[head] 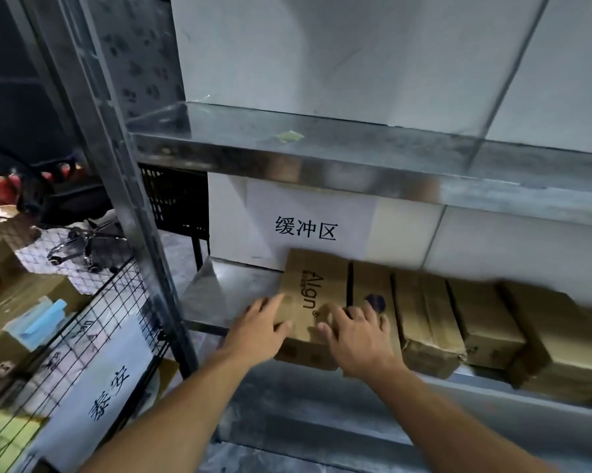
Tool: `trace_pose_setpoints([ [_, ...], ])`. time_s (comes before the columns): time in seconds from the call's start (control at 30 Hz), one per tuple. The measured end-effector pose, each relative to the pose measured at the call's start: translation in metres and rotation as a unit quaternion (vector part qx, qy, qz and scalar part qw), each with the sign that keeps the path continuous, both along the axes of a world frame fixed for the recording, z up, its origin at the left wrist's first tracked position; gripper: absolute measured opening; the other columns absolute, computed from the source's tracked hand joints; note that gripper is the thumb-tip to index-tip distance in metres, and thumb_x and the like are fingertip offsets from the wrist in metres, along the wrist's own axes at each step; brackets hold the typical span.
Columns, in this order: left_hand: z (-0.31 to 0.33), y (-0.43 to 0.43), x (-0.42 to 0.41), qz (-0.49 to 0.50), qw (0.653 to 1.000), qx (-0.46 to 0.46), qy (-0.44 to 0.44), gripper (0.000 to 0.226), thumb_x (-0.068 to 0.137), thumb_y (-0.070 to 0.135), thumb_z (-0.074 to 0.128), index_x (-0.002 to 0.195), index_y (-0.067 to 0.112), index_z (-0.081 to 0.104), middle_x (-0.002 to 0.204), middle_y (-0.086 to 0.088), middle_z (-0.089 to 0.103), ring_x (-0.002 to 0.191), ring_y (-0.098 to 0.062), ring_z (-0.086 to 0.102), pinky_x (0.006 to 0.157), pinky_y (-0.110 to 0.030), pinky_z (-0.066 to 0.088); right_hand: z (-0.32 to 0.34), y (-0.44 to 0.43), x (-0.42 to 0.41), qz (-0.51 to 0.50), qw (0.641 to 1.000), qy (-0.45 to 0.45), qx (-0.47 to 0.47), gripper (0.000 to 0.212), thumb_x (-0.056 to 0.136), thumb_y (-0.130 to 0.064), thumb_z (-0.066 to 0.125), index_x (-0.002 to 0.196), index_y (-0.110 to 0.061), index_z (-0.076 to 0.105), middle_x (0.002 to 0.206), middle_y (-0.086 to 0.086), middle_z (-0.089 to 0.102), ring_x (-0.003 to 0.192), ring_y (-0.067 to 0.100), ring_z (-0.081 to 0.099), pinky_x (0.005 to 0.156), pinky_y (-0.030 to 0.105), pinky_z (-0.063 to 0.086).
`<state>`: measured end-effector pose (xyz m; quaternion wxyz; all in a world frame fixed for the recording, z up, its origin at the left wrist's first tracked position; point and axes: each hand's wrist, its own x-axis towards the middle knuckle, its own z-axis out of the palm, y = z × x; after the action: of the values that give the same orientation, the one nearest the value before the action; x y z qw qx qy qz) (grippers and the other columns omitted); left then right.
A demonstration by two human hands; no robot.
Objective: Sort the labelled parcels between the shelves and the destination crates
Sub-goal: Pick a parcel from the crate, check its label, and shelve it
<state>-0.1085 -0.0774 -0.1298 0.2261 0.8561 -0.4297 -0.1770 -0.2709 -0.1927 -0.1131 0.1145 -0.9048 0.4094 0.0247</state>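
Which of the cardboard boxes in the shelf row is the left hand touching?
The leftmost box, the only one showing "Align" lettering; the left hand presses its left edge.

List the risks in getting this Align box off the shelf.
1. The Align box sits at the shelf's front edge. The left hand and right hand seem only to rest on it, so it could tip off forward.
2. The right hand also lies across the neighbouring box, which may drag out too.
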Motion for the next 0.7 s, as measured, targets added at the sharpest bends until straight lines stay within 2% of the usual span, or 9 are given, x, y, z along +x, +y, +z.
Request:
trace_pose_setpoints([
  [0.13,-0.01,-0.006,0.005,-0.025,0.998,-0.036,0.041,0.057,0.099,0.046,0.048,0.15,0.043,0.024,0.156,0.007,0.03,0.141,-0.022,0.033,0.113,-0.046,0.035,-0.009,-0.004,0.014,-0.041,0.999,-0.027,0.008,0.058,0.101,-0.066,0.026,0.153,-0.041,0.03,0.158,0.005,0.041,0.155,0.033,0.009,0.124,0.061,0.006],
  [0.27,-0.016,-0.002,0.01,-0.008,0.992,-0.107,0.06,0.054,0.097,0.044,0.054,0.148,0.037,0.036,0.151,0.01,0.035,0.137,-0.016,0.037,0.111,-0.041,0.038,-0.007,0.003,0.023,-0.062,0.995,-0.081,0.011,0.057,0.101,-0.063,0.033,0.154,-0.04,0.03,0.154,0.01,0.043,0.153,0.034,0.018,0.124,0.056,0.015],
  [0.37,-0.014,0.006,0.013,0.003,0.98,-0.185,0.077,0.048,0.096,0.04,0.058,0.142,0.039,0.045,0.147,0.014,0.034,0.132,-0.008,0.039,0.106,-0.03,0.037,0.0,0.01,0.027,-0.053,0.987,-0.149,0.038,0.058,0.101,-0.059,0.04,0.155,-0.04,0.029,0.149,0.015,0.043,0.143,0.037,0.032,0.115,0.049,0.033],
  [0.5,-0.001,0.022,0.018,0.02,0.94,-0.298,0.166,0.041,0.09,0.046,0.052,0.13,0.042,0.054,0.138,0.015,0.044,0.129,0.004,0.042,0.103,-0.01,0.032,0.006,0.015,0.032,-0.062,0.95,-0.278,0.128,0.058,0.1,-0.052,0.051,0.154,-0.039,0.035,0.157,0.013,0.033,0.145,0.034,0.035,0.113,0.042,0.037],
  [0.53,0.002,0.026,0.018,0.035,0.924,-0.324,0.202,0.039,0.09,0.044,0.051,0.129,0.044,0.055,0.137,0.015,0.047,0.128,0.005,0.044,0.104,-0.012,0.035,0.008,0.016,0.033,-0.062,0.943,-0.296,0.136,0.058,0.1,-0.05,0.053,0.154,-0.039,0.036,0.158,0.011,0.032,0.145,0.031,0.035,0.113,0.041,0.037],
  [0.6,0.006,0.032,0.017,0.077,0.893,-0.362,0.257,0.035,0.098,0.033,0.051,0.129,0.047,0.053,0.136,0.013,0.051,0.126,-0.001,0.05,0.105,-0.025,0.044,0.011,0.018,0.036,-0.056,0.936,-0.318,0.141,0.058,0.099,-0.048,0.056,0.153,-0.04,0.037,0.159,0.006,0.031,0.145,0.027,0.036,0.113,0.039,0.037],
  [0.67,0.007,0.039,0.012,0.121,0.885,-0.377,0.246,0.038,0.101,0.024,0.052,0.132,0.046,0.05,0.134,0.013,0.053,0.125,-0.006,0.052,0.102,-0.033,0.049,0.013,0.021,0.037,-0.039,0.931,-0.334,0.141,0.059,0.099,-0.047,0.058,0.153,-0.041,0.036,0.159,0.002,0.031,0.145,0.023,0.036,0.114,0.04,0.037],
  [0.7,0.008,0.044,0.008,0.133,0.885,-0.38,0.233,0.039,0.101,0.024,0.053,0.135,0.044,0.049,0.134,0.016,0.052,0.124,-0.004,0.052,0.1,-0.031,0.05,0.014,0.023,0.037,-0.031,0.927,-0.345,0.142,0.06,0.099,-0.045,0.058,0.154,-0.04,0.035,0.158,0.002,0.031,0.144,0.023,0.036,0.114,0.041,0.037],
])
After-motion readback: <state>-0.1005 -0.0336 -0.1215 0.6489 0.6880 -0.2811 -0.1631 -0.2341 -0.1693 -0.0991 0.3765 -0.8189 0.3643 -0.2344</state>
